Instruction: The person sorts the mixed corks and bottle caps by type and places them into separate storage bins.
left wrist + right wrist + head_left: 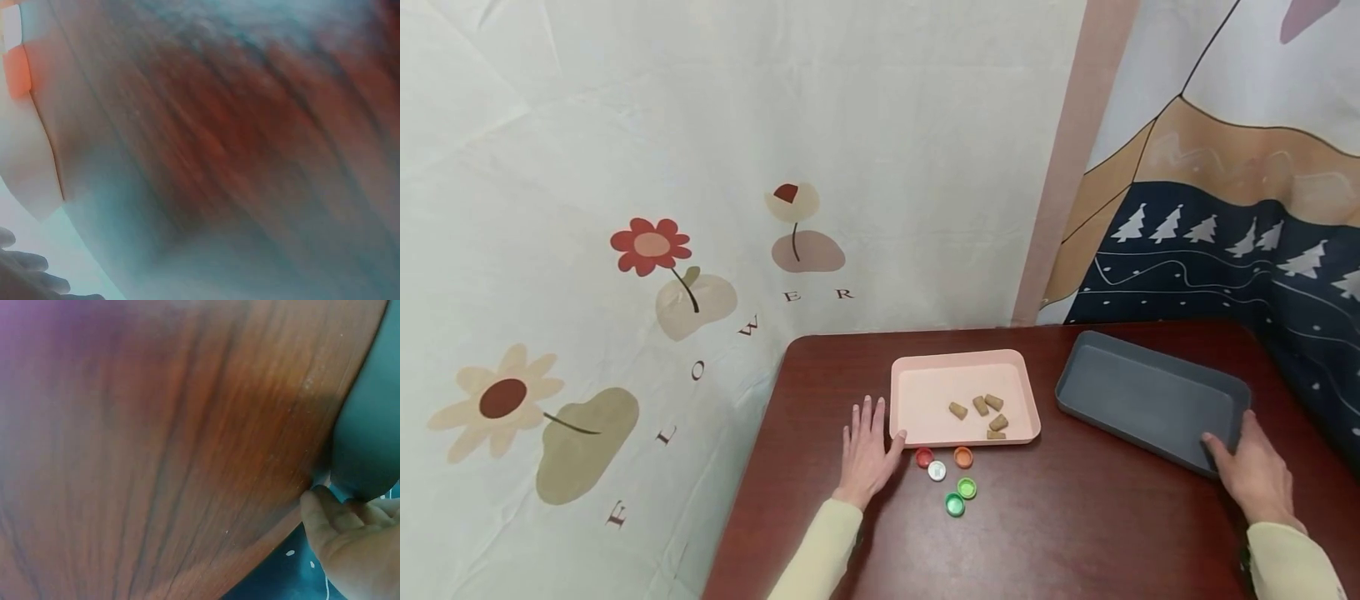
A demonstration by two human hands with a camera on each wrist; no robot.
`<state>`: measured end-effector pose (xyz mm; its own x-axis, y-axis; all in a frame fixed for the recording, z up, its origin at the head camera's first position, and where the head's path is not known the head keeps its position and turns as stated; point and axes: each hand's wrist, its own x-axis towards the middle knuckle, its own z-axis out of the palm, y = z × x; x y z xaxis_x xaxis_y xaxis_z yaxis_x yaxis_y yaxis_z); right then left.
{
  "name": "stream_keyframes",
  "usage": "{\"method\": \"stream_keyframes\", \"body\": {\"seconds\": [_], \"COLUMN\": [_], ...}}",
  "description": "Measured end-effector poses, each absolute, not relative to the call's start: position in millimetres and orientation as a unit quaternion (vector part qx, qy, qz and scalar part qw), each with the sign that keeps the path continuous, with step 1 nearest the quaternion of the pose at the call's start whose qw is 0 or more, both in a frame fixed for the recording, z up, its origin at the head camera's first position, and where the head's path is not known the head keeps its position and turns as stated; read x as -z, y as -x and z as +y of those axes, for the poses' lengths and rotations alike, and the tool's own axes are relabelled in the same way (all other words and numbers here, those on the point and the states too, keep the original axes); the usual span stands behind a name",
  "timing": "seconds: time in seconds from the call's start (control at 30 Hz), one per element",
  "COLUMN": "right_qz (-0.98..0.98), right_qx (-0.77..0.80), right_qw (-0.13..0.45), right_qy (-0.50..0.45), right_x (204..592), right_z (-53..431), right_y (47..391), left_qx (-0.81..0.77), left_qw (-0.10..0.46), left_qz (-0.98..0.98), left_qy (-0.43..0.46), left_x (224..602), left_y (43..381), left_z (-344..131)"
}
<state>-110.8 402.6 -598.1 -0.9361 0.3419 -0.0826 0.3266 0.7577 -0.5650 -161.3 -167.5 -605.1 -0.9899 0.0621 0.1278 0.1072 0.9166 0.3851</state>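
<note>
My left hand (870, 454) lies with straight, spread fingers at the left side of a pink tray (925, 400), its thumb right at the tray's near left corner. Toward the right side of that tray lie several corks (981, 406). At the right, my right hand (1253, 467) grips the near right corner of a dark grey tray (1157, 392), thumb at the near rim and fingers round the end. This grey tray (369, 431) also shows in the right wrist view, with the hand's fingers (320, 515) against its end. Part of my left hand (28, 275) appears in the left wrist view.
In front of the pink tray lie several bottle caps: red (924, 457), white (937, 471), orange (963, 457), light green (967, 487) and green (955, 504). The brown wooden table (1060, 525) meets a printed curtain (925, 208) at its back edge.
</note>
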Motion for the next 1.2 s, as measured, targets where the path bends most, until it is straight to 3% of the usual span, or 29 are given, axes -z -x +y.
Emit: {"method": "stream_keyframes", "body": {"seconds": [0.27, 0.73, 0.97, 1.2], "right_qz": [-0.943, -0.937, -0.938, -0.951], "right_qx": [-0.289, -0.322, -0.332, -0.299], "right_qw": [-0.036, -0.054, -0.019, 0.046], "right_qy": [0.162, 0.128, 0.098, 0.062], "right_x": [600.7, 600.5, 602.7, 610.4], "right_z": [397.0, 369.4, 338.3, 323.6], "right_y": [111.3, 116.1, 121.4, 121.8], "left_qx": [0.217, 0.234, 0.242, 0.236], "left_qw": [0.082, 0.101, 0.108, 0.147], "left_qz": [-0.972, -0.967, -0.963, -0.95], "left_qy": [0.032, 0.028, 0.054, 0.142], "left_x": [601.7, 603.8, 601.0, 595.2], "left_y": [153.9, 138.2, 132.0, 124.4], "left_z": [-176.1, -198.1, -204.3, -204.6]}}
